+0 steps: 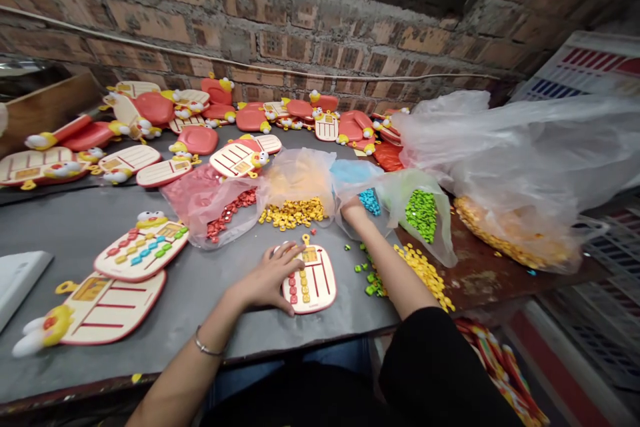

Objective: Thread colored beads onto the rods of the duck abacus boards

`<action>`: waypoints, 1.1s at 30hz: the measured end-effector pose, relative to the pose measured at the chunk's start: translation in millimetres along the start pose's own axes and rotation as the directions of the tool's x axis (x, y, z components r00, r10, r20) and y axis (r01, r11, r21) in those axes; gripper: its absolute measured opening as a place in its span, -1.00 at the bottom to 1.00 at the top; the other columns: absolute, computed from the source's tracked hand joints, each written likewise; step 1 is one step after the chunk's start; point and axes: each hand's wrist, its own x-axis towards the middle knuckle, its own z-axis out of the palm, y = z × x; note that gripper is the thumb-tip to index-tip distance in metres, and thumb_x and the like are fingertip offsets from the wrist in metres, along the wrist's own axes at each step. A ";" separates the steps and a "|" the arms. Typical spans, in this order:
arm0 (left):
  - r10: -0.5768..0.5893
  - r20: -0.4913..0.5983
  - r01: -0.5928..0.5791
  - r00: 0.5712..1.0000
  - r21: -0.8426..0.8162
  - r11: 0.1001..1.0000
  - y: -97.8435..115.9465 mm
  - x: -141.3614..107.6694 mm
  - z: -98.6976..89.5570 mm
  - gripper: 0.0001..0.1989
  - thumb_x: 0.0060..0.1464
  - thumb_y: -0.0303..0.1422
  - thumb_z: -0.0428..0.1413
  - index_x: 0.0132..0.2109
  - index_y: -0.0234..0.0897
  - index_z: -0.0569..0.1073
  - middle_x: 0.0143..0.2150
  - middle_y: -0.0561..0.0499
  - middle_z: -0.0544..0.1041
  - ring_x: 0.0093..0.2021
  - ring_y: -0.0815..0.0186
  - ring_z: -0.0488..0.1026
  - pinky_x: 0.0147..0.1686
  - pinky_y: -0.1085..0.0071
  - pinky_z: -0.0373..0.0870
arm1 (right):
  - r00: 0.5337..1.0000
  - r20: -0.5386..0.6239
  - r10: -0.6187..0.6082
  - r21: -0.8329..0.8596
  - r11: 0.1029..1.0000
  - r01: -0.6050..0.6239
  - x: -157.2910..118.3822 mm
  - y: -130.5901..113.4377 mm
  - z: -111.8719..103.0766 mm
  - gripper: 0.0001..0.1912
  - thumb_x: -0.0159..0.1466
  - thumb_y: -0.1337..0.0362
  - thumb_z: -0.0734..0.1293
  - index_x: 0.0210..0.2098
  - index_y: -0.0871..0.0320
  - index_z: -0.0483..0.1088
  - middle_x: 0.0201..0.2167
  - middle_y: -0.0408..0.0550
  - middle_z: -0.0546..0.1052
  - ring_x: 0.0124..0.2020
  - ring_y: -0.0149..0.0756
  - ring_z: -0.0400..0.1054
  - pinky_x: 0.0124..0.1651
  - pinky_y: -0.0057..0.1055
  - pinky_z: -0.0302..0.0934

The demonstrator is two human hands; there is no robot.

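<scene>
My left hand [265, 280] grips the left side of a cream toy board [323, 290] with a red rim, thumb at its near edge and fingers over its upper left. Red pieces [293, 288] and yellow pieces [304, 287] sit in two of its columns, while the columns to the right are bare. My right hand [354, 211] reaches into a clear plastic bag of small blue pieces [369, 201]; its fingers are hidden there. Beside that bag are an open bag of green pieces [421, 215] and one of yellow pieces [295, 212].
Red pieces [233, 213] spill from a bag at left. Loose green pieces [373, 283] and a yellow heap [423, 273] lie by my right forearm. A filled board [143, 250] overlaps an unfilled board [107, 320]. More boards [203, 140] line the brick wall. A large bag [520, 233] stands at right.
</scene>
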 end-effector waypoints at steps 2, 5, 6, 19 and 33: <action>-0.001 0.006 0.000 1.000 0.003 1.000 0.0 -0.4 0.2 -0.24 -0.16 0.09 0.29 0.14 -0.13 0.32 0.45 -0.15 -0.06 0.41 -0.17 -0.23 0.26 -0.16 -0.19 | 0.998 0.007 0.058 -0.010 0.998 -0.058 -14.3 5.5 -2.9 -0.71 0.19 0.52 0.23 -0.17 0.26 0.51 -0.14 0.20 0.56 -0.05 -0.07 0.39 0.06 -0.25 0.21; -0.003 -0.005 0.003 1.000 0.009 1.000 0.4 -0.5 0.9 -0.22 -0.17 0.09 0.30 0.15 -0.12 0.31 0.45 -0.15 -0.07 0.42 -0.16 -0.23 0.26 -0.14 -0.18 | 0.995 0.020 0.102 -0.006 0.995 -0.102 -37.0 14.1 -12.3 -0.78 0.18 0.47 0.28 -0.21 0.22 0.51 -0.23 0.13 0.56 -0.14 -0.12 0.41 -0.04 -0.30 0.25; -0.004 -0.009 0.004 1.000 0.011 1.000 0.6 -0.5 1.0 -0.21 -0.18 0.09 0.31 0.15 -0.12 0.31 0.45 -0.15 -0.07 0.41 -0.16 -0.23 0.26 -0.13 -0.18 | 0.994 0.023 0.111 -0.003 0.994 -0.111 -43.9 15.9 -16.1 -0.78 0.19 0.44 0.28 -0.19 0.21 0.50 -0.24 0.10 0.55 -0.18 -0.14 0.41 -0.08 -0.32 0.26; -0.023 0.016 0.022 1.000 0.013 1.000 3.6 -0.3 -1.6 -0.23 -0.18 0.08 0.31 0.13 -0.14 0.34 0.45 -0.16 -0.09 0.42 -0.16 -0.23 0.27 -0.17 -0.19 | 0.888 0.318 0.333 0.919 0.120 -0.374 -136.2 -62.5 -35.6 -0.63 -0.01 0.21 0.51 -0.19 0.09 0.54 -0.27 -0.07 0.55 -0.33 -0.33 0.39 -0.19 -0.37 0.33; -0.024 0.016 0.023 1.000 0.035 0.999 5.0 -0.4 -1.6 -0.22 -0.17 0.06 0.32 0.15 -0.15 0.32 0.45 -0.16 -0.09 0.42 -0.15 -0.24 0.27 -0.17 -0.20 | 0.992 -0.078 -0.102 0.542 0.830 0.128 -139.3 -85.4 -7.6 -0.84 0.27 0.39 0.26 -0.30 0.10 0.48 -0.28 -0.01 0.54 -0.17 -0.16 0.39 -0.03 -0.16 0.30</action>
